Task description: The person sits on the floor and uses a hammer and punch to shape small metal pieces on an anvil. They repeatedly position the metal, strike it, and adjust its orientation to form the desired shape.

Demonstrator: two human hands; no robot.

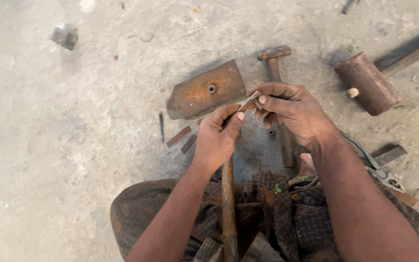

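Just a thin, flat metal strip [247,102]

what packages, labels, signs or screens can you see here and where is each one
None in view: no package, label, sign or screen.
What lies on the concrete floor is bare tools and metal: a rusty plate, a hammer, a wooden cylinder and pliers.
The left hand and right hand pinch a small metal piece between them.

Soft daylight, faint shadows, sharp focus, slight edge distortion
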